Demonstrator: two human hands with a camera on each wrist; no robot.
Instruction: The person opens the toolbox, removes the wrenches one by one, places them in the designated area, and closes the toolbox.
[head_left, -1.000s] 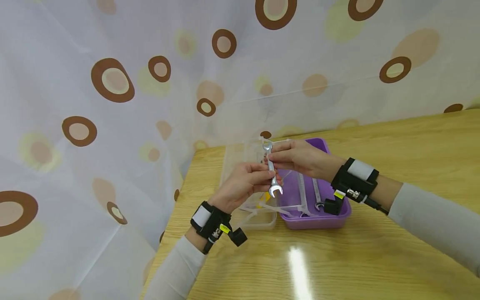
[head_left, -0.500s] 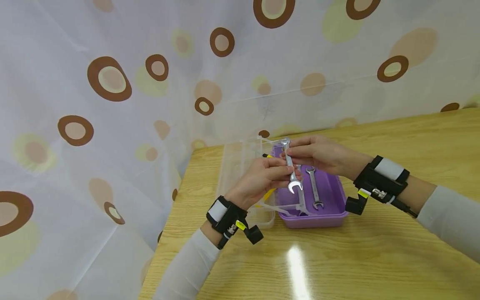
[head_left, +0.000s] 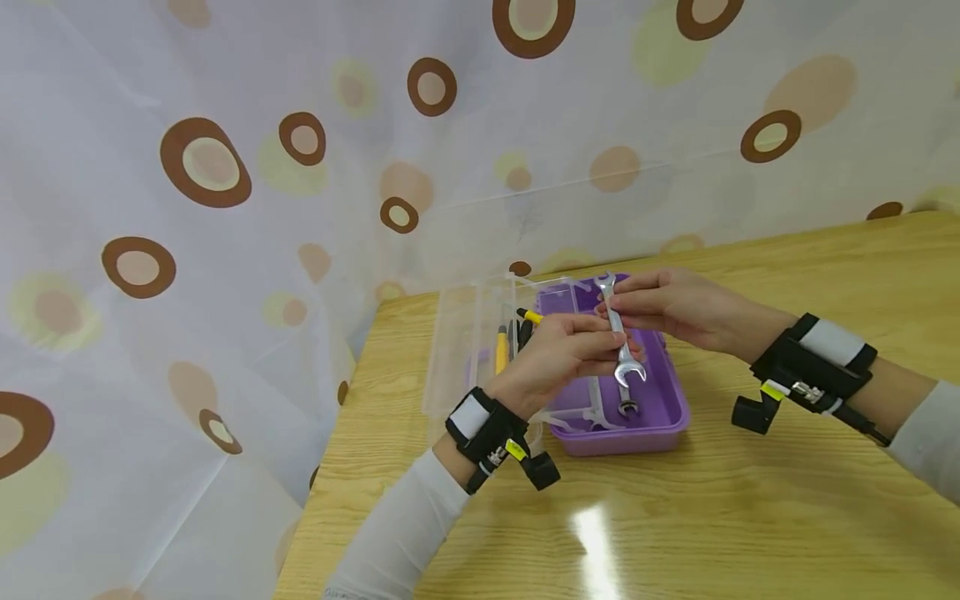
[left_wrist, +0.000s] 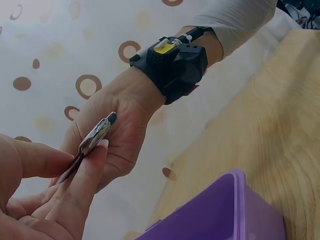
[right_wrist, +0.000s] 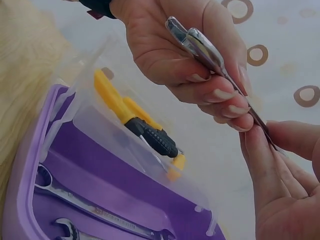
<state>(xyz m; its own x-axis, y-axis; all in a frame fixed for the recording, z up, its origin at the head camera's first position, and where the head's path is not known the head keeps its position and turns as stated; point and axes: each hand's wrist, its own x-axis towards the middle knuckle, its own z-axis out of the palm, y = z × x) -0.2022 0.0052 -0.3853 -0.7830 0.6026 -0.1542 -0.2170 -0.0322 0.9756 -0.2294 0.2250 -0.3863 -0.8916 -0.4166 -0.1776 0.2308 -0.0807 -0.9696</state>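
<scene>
Both hands hold one shiny double open-ended wrench (head_left: 615, 320) in the air over the purple box (head_left: 630, 443). My left hand (head_left: 546, 354) pinches its shaft nearer the lower open end. Near the upper end, my right hand (head_left: 681, 307) pinches it between thumb and fingers. The right wrist view shows the left hand (right_wrist: 185, 60) with fingers curled along the wrench (right_wrist: 209, 54), and the right thumb pressing its thin edge. Inside the box lie a ring-ended wrench (right_wrist: 102, 212) and an open-ended one (right_wrist: 66, 229), partly out of frame.
A clear plastic lid or tray (head_left: 452, 354) stands at the box's left, with yellow-and-black handled tools (right_wrist: 150, 135) in it. The wooden table (head_left: 720, 517) extends forward and right. A spotted curtain (head_left: 330, 200) hangs behind and to the left.
Both hands have moved right with the wrench, from the box's left side to above its right part. The yellow-and-black tools at the left are now more exposed.
</scene>
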